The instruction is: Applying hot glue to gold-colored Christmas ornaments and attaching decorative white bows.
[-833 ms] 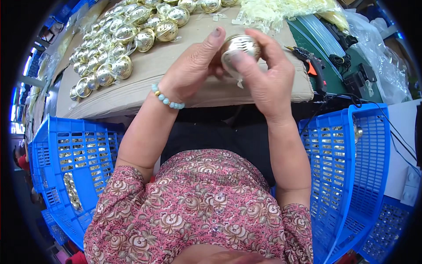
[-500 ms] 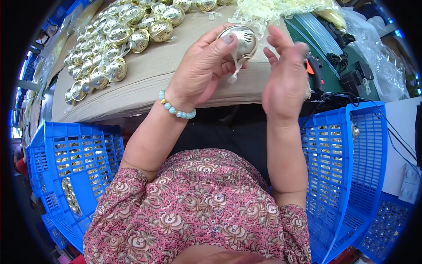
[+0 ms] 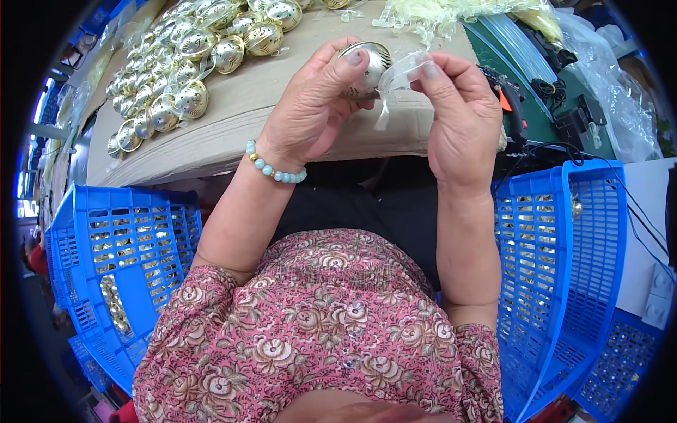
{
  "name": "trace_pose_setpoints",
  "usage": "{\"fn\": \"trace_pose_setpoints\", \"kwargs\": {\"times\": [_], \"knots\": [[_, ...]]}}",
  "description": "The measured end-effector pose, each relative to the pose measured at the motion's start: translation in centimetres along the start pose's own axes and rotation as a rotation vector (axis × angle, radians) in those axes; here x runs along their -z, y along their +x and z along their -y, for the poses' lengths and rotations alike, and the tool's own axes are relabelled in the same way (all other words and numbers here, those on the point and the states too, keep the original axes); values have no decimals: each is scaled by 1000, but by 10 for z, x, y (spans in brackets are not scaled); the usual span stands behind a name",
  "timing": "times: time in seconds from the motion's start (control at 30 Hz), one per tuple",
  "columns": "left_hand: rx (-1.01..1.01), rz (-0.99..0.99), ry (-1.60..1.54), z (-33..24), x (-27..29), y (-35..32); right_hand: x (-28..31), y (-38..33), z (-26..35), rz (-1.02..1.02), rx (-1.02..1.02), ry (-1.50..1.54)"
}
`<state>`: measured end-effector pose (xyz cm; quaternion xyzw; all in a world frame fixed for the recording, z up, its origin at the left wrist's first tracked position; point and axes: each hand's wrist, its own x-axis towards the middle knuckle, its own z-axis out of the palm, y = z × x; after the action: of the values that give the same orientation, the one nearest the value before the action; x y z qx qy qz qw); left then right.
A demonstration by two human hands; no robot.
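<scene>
My left hand point(image 3: 314, 99) is closed round a shiny pale-gold ball ornament point(image 3: 368, 67) with dark cut-out slots, its thumb resting on the top. A sheer white ribbon point(image 3: 400, 73) hangs from the ornament's right side, one short tail dangling below. My right hand point(image 3: 462, 106) pinches the ribbon's loop between thumb and fingers, drawing it out to the right. Both hands are above the near edge of the cardboard-covered table point(image 3: 247, 134). Many similar ornaments point(image 3: 190, 99) with ribbons lie to the left on the cardboard.
A heap of pale yellow ribbons point(image 3: 451, 10) lies at the back. On the right are an orange-and-black tool point(image 3: 509, 109), dark cables point(image 3: 549, 89) and clear plastic wrapping point(image 3: 599, 84). Blue crates with metallic pieces stand at my left point(image 3: 127, 264) and right point(image 3: 557, 282).
My right hand has come in from the open and taken hold of the ribbon, which is now stretched out to the right. The ornament in my left hand has shifted slightly left.
</scene>
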<state>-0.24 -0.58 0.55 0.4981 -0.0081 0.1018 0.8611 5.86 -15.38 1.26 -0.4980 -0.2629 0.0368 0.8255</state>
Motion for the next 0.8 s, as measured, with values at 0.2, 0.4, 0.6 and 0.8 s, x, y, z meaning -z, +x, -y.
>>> {"fn": "trace_pose_setpoints", "kwargs": {"times": [0.2,0.4,0.6,0.8], "knots": [[127,42,-106,0,0,-2,3,0,3,41,-30,142],[189,152,-14,-4,1,-4,8,-3,5,103,-104,198],[265,237,37,0,-12,-8,-1,-7,12,12,-1,6],[285,286,156,9,-14,-6,-4,-9,12,24,-44,-171]]}}
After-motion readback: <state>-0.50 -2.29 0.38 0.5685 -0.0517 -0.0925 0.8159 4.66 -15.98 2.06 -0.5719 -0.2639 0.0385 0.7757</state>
